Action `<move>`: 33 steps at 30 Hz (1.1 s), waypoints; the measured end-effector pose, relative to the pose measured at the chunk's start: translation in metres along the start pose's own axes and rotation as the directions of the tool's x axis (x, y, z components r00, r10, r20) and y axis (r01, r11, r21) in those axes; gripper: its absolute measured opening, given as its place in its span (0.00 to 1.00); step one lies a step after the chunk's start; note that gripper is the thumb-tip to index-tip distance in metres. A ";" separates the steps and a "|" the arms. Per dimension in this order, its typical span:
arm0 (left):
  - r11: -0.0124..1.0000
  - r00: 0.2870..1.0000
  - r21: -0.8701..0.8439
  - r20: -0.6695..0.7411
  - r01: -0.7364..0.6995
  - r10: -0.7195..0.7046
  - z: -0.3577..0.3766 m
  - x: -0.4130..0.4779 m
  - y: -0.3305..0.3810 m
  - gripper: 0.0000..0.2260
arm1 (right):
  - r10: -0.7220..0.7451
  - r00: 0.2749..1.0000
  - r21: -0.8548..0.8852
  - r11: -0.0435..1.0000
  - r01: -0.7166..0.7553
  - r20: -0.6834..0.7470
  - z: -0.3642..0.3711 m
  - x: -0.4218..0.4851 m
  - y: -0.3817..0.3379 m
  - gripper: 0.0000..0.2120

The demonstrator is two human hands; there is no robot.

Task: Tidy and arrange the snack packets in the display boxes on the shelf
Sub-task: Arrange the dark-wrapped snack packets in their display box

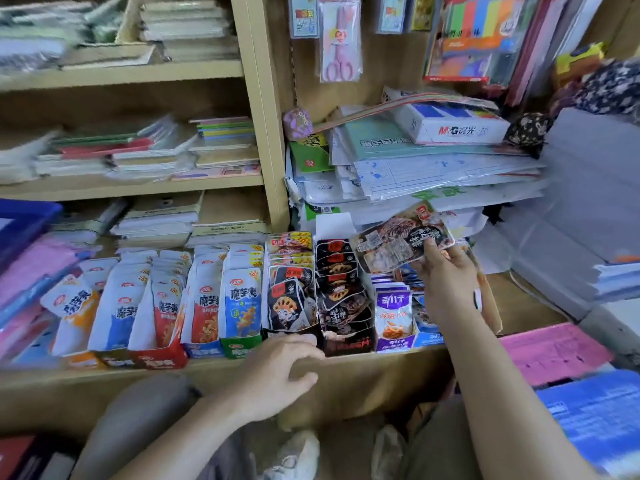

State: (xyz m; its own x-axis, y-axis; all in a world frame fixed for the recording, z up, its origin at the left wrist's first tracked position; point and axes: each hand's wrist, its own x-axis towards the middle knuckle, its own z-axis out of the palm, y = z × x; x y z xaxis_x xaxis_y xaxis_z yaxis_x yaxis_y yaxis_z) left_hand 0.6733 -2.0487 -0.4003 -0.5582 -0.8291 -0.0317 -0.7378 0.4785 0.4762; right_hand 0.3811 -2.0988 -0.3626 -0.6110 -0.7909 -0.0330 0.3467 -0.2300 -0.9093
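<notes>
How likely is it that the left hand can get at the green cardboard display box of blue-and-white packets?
Probably yes. The left hand is open at the front edge of the wooden shelf, just right of the green cardboard display box, with nothing between them, and it holds nothing.

glossy plastic packets, (matt) wood shelf

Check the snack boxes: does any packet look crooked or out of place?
Yes. The orange packet at the far left leans sideways out of its row. In the black box the packets lie jumbled at mixed angles. The right hand holds a dark packet above them.
</notes>
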 end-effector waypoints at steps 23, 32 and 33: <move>0.925 0.992 0.379 -0.100 -0.029 0.072 -0.036 0.111 -0.090 0.37 | -0.113 0.987 -0.312 0.939 0.144 0.118 0.057 0.006 0.034 0.08; 0.992 0.991 -0.026 -0.058 -0.125 0.124 -0.067 0.086 -0.092 0.22 | -0.165 0.971 -0.508 0.829 0.233 0.174 0.047 -0.003 0.034 0.07; 0.986 0.990 -0.084 -0.041 -0.141 0.138 -0.069 0.081 -0.094 0.19 | -0.176 0.970 -0.510 0.826 0.239 0.169 0.047 -0.003 0.035 0.08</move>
State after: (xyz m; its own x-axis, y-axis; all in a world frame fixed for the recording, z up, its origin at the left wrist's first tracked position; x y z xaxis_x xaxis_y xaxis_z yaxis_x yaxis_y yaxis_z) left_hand 0.7232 -2.1807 -0.3868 -0.6389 -0.7661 0.0701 -0.6170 0.5647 0.5481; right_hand 0.4282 -2.1309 -0.3745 -0.5334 -0.8223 0.1984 -0.2226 -0.0898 -0.9708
